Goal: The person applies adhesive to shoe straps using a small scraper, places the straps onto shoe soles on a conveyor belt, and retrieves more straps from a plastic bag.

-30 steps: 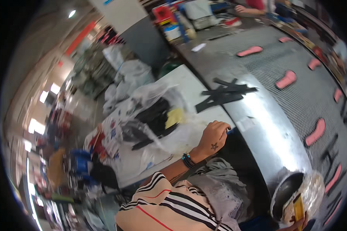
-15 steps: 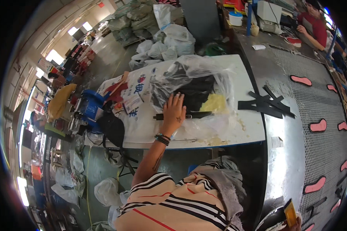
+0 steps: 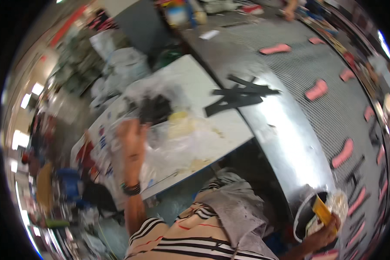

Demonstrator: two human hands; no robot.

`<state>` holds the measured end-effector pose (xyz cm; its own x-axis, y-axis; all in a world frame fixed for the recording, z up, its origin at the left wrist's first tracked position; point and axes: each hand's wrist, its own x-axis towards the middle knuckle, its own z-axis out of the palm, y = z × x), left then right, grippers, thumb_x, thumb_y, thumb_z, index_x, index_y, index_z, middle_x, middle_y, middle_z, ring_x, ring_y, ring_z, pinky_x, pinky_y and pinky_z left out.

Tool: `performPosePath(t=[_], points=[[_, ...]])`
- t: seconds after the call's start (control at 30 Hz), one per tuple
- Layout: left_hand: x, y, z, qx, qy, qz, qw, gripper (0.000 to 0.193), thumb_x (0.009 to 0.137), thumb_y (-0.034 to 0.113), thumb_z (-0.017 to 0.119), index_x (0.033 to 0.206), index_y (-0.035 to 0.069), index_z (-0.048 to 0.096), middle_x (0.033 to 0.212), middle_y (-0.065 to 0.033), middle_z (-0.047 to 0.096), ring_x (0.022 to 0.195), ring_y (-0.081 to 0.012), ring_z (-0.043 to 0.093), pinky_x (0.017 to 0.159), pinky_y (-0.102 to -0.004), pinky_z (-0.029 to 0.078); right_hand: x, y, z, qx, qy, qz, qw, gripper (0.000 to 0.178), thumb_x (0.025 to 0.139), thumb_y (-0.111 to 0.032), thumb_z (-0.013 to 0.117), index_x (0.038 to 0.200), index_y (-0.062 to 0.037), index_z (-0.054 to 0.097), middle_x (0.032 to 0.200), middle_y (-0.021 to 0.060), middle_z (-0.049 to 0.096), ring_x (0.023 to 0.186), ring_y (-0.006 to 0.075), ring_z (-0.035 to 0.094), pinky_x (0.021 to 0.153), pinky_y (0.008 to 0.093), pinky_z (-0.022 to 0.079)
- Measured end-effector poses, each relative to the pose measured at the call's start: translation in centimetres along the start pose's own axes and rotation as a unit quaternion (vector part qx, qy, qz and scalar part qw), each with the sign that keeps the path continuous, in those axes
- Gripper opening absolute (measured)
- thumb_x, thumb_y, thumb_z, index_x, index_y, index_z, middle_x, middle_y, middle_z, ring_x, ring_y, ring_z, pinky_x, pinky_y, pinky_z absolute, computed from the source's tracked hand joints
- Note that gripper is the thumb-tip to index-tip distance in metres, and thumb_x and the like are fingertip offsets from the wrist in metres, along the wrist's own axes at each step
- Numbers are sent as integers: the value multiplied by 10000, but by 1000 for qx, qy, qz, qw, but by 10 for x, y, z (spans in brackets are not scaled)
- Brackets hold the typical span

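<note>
left hand now off the black strip, on clear bag

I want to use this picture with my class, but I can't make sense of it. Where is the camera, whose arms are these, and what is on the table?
The camera sits on a person's head and looks down, so the view bends at the edges. The striped sleeves are the person's own. The left hand reaches onto a white table, touching a blurred clear plastic bag beside something dark. The right hand, low at the right, holds a yellow packet by a round bin. Pink shoe soles lie on the grey belt.
</note>
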<state>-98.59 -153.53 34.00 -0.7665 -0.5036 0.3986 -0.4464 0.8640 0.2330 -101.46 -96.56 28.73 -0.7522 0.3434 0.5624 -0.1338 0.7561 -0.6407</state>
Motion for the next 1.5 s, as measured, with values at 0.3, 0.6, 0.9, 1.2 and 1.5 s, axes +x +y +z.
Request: performPosePath(t=[0.3,0.6,0.9,1.2,1.5], points=[[77,141,10,-772,-15,130,622,344,967,353,624,1060,62,464,865,-15,359,717,-131,402,638,-296,347,-4,-31,-13,132,13,169,977,266,1043,-132,447,1066,53,637,1051,116,629,911,206,625,773,301,508],[116,275,38,-946,-98,59,303,333,1026,249,576,1337,146,513,957,-17,516,964,-161,523,1027,-461,421,-23,-56,-18,79,25,255,963,296,1030,-126,529,1046,108,710,1007,195,720,934,270,657,888,372,497],[96,300,54,-970,-117,40,212,519,993,-26,510,1436,237,454,1090,-36,551,1137,-188,554,1164,-692,278,-38,-33,8,23,29,169,985,139,978,-30,555,1031,31,668,969,118,611,933,234,591,842,347,467],[42,324,99,-939,-205,-48,273,615,991,30,559,1480,283,286,1315,-123,479,1261,-292,516,1125,-722,324,-31,-51,16,-51,55,184,980,145,880,17,635,1001,-22,705,897,129,579,866,291,552,795,384,424],[-26,342,133,-892,-327,-140,279,684,918,-186,455,1458,224,364,1120,-118,527,1247,-309,524,1176,-733,235,-6,-38,20,-128,-89,46,987,197,811,10,703,991,-65,731,828,72,642,792,248,545,739,386,394]])
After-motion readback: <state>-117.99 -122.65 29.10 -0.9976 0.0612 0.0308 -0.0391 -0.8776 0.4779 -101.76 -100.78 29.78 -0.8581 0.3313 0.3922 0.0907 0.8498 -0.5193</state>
